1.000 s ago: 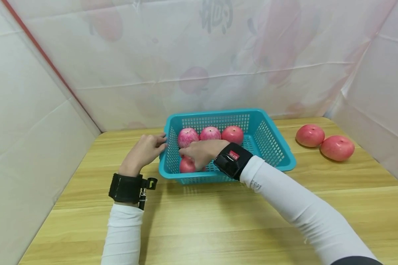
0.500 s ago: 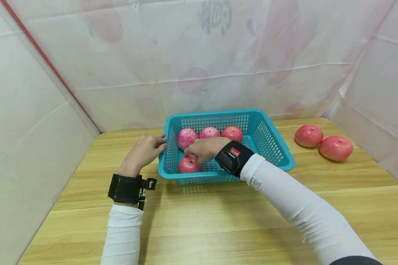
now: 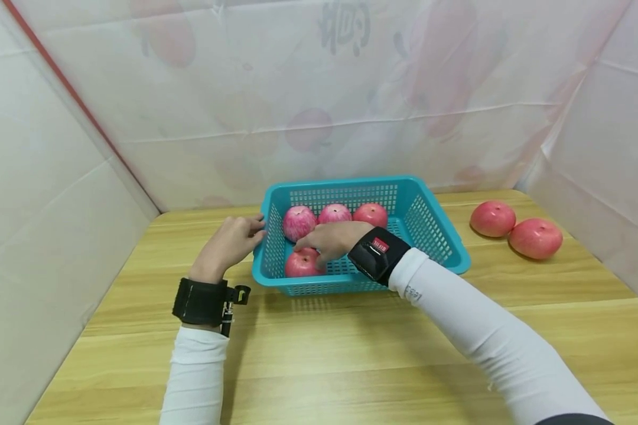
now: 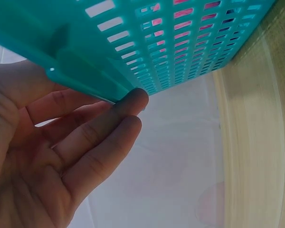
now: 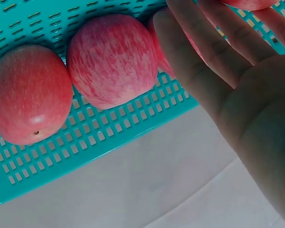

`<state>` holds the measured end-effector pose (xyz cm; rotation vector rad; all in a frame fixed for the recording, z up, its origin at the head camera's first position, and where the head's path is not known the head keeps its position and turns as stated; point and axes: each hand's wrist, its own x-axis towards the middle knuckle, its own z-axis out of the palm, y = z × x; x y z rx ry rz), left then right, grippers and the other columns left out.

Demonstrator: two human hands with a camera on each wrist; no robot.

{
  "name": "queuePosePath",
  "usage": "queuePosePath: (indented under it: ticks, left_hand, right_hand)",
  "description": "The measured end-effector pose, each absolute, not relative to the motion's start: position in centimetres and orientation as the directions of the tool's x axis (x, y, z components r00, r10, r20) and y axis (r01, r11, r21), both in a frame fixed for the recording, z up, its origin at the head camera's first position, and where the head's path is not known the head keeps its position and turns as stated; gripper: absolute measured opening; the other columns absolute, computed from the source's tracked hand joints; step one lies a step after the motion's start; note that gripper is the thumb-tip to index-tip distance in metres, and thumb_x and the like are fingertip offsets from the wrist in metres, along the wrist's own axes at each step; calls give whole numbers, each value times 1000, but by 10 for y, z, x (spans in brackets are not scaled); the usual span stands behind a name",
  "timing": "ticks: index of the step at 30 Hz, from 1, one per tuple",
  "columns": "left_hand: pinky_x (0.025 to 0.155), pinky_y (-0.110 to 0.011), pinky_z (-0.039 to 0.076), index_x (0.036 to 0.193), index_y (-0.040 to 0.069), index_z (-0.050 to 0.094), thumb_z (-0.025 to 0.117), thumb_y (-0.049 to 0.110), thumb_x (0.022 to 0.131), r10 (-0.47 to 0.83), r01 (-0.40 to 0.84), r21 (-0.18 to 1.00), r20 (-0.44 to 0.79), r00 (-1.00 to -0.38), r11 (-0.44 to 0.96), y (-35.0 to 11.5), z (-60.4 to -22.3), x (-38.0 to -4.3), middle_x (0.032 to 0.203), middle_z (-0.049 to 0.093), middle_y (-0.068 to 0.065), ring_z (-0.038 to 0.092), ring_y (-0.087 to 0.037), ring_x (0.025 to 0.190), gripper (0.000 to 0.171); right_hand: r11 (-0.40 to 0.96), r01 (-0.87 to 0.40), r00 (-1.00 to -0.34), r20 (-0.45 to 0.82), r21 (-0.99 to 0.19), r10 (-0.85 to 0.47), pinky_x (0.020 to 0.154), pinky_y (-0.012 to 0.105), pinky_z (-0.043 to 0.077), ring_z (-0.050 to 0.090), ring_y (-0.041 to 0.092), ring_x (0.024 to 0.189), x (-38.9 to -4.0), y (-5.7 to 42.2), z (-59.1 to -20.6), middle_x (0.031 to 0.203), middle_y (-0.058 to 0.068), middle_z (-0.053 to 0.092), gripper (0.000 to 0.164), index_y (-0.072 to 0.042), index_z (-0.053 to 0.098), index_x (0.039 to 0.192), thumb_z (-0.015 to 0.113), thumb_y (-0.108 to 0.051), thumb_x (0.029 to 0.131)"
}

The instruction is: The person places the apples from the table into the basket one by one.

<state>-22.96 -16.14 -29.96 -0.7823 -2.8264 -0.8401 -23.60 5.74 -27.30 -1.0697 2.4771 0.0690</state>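
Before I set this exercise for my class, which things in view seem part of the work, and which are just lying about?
Probably part of the work:
teal basket
front fruit inside it
three back fruits
left hand, at the basket's rim
right hand, at the front fruit

Apparently just around it:
wood-grain table
two outer fruits on it, untouched; possibly still needed
printed sheeting

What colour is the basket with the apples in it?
Turquoise; the basket shows best in the head view.
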Motion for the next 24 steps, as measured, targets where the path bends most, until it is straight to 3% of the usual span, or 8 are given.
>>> queuePosePath:
  ticks: [6, 12, 17, 24]
  left_hand:
    - [44, -26, 40, 116, -9, 54, 53, 9, 90, 447, 494, 496, 219, -867, 714, -162, -299, -230, 129, 45, -23, 57, -28, 95, 31]
    - [46, -27, 43, 116, -8, 54, 53, 10, 90, 450, 502, 490, 230, -863, 713, -163, -298, -228, 129, 45, -23, 59, -26, 92, 32]
    - [48, -28, 45, 116, -9, 54, 53, 10, 90, 455, 510, 490, 237, -859, 707, -162, -297, -228, 128, 46, -23, 59, -26, 92, 32]
    - [53, -28, 49, 116, -9, 54, 54, 8, 90, 458, 510, 499, 233, -858, 700, -160, -297, -228, 128, 46, -23, 58, -27, 94, 32]
  right_hand:
    - [707, -698, -605, -430, -118, -670, 82, 33, 46, 46, 12, 96, -237, 57, -273, 117, -4, 55, 57, -25, 40, 136, 62, -24, 84]
    - [702, -677, -598, -392, -221, -700, 88, 35, 43, 46, 13, 107, -240, 69, -264, 130, 0, 48, 62, -20, 32, 141, 60, -24, 85]
    - [679, -695, -622, -277, -236, -733, 88, 36, 43, 47, 16, 101, -242, 87, -254, 116, 7, 55, 50, -10, 46, 130, 62, -23, 85]
    - [713, -667, -695, -164, -217, -700, 81, 36, 43, 45, 16, 94, -239, 107, -250, 100, 0, 59, 31, -11, 60, 113, 60, -23, 85]
